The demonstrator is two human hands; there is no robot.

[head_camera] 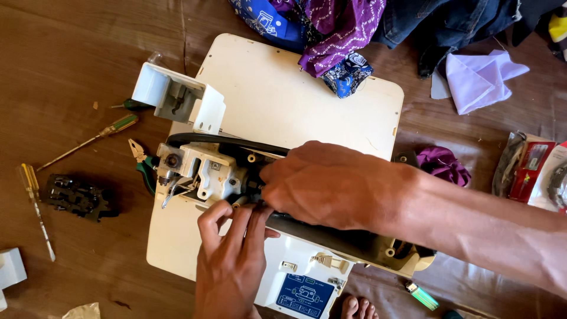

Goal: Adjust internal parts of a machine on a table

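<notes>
A cream sewing machine (207,168) lies on its side on a cream base board (283,100), its head cover off and its metal inner parts showing. My right hand (322,186) rests over the middle of the machine body, fingers curled into the opening by a black curved part (224,140). My left hand (233,248) comes up from below, fingertips pinching at a small part on the machine's lower edge. What the fingers hold is hidden. The detached white cover (177,97) lies at the upper left.
On the brown floor at left lie a green-handled screwdriver (103,133), a yellow-handled screwdriver (35,204), green pliers (142,162) and a black part (77,198). Purple and blue cloths (336,29) are heaped at the top. Packets (531,171) sit at right, a green lighter (422,294) below.
</notes>
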